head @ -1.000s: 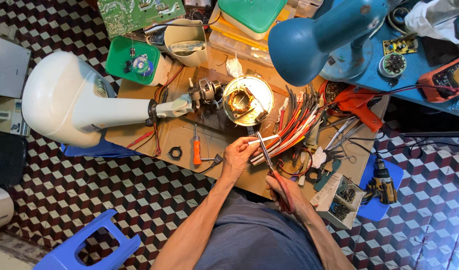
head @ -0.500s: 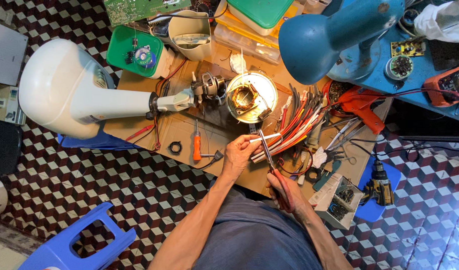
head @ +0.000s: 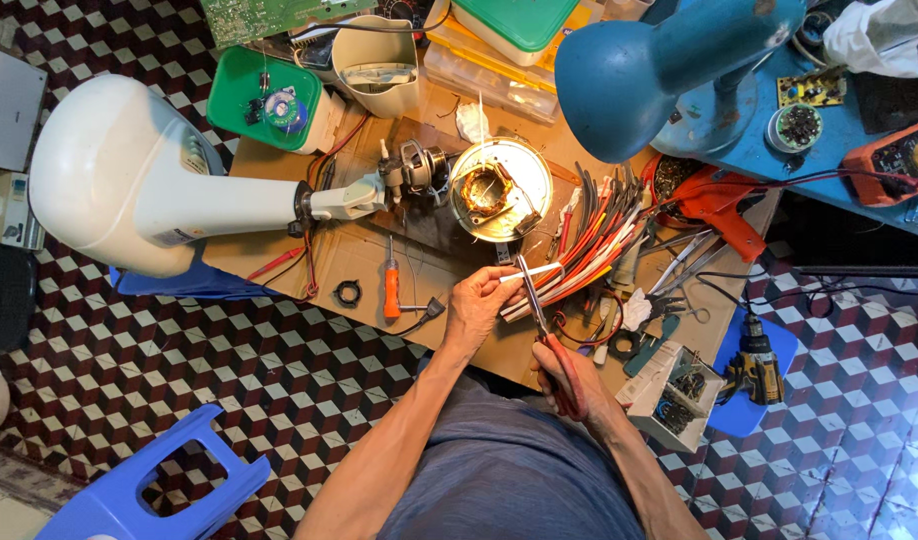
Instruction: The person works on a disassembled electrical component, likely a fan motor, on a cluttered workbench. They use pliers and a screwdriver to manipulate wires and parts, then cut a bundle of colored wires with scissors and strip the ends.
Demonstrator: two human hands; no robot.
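My left hand [head: 479,305] pinches a thin white tube [head: 531,272], holding it level just below a round fan motor [head: 499,190] with copper windings. My right hand [head: 564,378] grips red-handled scissors [head: 541,322] whose blades reach up to the tube near my left fingers. A bundle of red, white and black sleeving tubes [head: 599,245] lies just right of both hands on the wooden table [head: 309,270].
A white fan base and stand [head: 149,180] lies on its side at left. An orange screwdriver [head: 391,285] and a black ring [head: 348,293] lie near my left arm. A blue desk lamp [head: 669,70], red glue gun [head: 714,205], green box [head: 269,100], drill [head: 757,370] and blue stool [head: 149,490] surround the work.
The view has shifted slightly. Both hands stay in place; the scissor blades remain at the white tube held in my left fingers.
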